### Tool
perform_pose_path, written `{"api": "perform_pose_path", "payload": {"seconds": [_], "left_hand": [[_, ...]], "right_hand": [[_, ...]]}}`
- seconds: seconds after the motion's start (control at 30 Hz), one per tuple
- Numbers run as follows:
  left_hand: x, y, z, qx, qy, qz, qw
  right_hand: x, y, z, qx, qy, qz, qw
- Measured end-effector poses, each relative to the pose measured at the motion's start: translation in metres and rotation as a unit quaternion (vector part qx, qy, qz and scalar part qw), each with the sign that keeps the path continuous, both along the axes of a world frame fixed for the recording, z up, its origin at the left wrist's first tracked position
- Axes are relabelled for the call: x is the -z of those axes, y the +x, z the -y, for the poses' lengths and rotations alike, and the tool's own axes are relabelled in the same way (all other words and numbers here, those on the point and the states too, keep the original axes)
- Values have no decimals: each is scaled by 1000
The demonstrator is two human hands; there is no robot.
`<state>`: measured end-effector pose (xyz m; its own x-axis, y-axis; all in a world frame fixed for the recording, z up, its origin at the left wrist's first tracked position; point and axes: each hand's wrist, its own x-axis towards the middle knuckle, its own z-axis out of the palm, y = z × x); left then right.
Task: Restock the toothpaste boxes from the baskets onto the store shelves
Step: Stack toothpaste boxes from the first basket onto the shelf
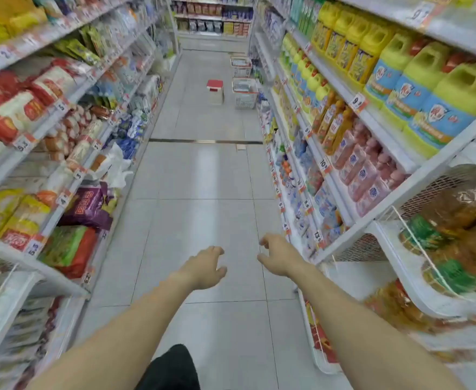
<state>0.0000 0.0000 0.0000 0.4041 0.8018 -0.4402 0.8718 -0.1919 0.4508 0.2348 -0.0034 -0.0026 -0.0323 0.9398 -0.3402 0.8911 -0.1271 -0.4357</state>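
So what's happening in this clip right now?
A person stands in a store aisle with both arms stretched forward. The left hand and right hand are empty, fingers loosely curled. Two baskets, the nearer basket and the farther basket, sit on the floor far down the aisle beside a red-topped stool. Nothing is being handled yet.

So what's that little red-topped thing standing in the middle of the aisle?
It looks like a small stool: a red, square top on a boxy white or cream body, likely plastic. It stands upright on the grey tiled floor, far down the aisle, just left of the nearer of two wire baskets. It seems to stand apart from that basket, though the gap is hard to judge. Nothing rests on it, and both hands are far from it.
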Motion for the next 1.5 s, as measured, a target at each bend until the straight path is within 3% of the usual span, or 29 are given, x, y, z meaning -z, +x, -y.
{"api": "perform_pose_path", "payload": {"seconds": [0.13,0.3,0.6,0.87,1.23,1.5], "left_hand": [[42,-8,-47,-23,-58,-40,997],[70,0,-163,-31,-85,-43,995],[61,32,-383,6,-124,-26,992],[76,72,-565,-13,-157,-24,987],[76,88,-851,-109,-154,-32,982],[100,69,-1098,-40,-125,-90,987]], "right_hand": [[49,-3,-32,-7,-70,0,998],[82,-4,-125,-4,-135,8,991],[49,0,-351,32,-128,2,991],[70,40,-532,0,-193,21,981],[81,75,-858,-97,-214,50,971],[87,76,-1104,-87,-209,75,971]]}}
